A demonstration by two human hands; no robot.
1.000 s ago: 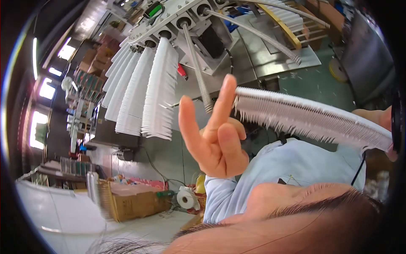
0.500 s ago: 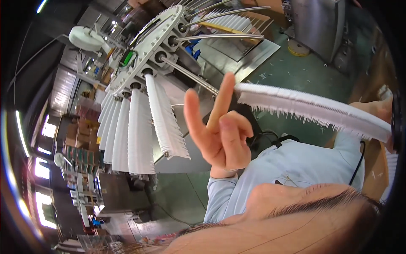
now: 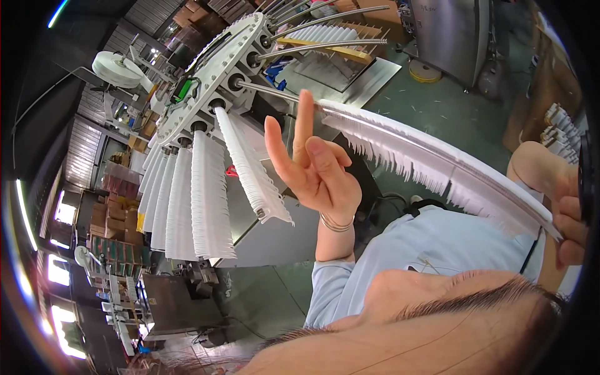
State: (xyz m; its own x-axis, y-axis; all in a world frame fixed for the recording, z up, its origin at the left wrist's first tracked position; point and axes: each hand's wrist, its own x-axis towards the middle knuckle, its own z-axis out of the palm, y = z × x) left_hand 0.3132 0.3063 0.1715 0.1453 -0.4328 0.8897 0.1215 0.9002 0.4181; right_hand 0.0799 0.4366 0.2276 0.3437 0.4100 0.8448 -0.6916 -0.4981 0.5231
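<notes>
A long, bowed row of thin white fringed pieces (image 3: 431,147) runs from the middle of the view to the right edge. My right hand (image 3: 559,203) grips its near end, partly cut off by the rim. The far end meets a thin metal rod (image 3: 269,89) that sticks out of a round machine wheel (image 3: 209,75); how they join is unclear. Beside that meeting point my left hand (image 3: 319,165) is raised, two fingers stretched out and the others bent, holding nothing visible. Whether a fingertip touches the rod cannot be told.
Several rods loaded with white pieces (image 3: 209,194) hang from the wheel to the left. Bare rods (image 3: 325,47) point right at the top. A steel cabinet (image 3: 447,37) stands at upper right, and stacked cartons (image 3: 115,219) at far left. White scraps litter the green floor (image 3: 400,94).
My left hand has shifted up and left, and the row's far end with it. The row's near end has dropped lower, and more of my right hand shows around it.
</notes>
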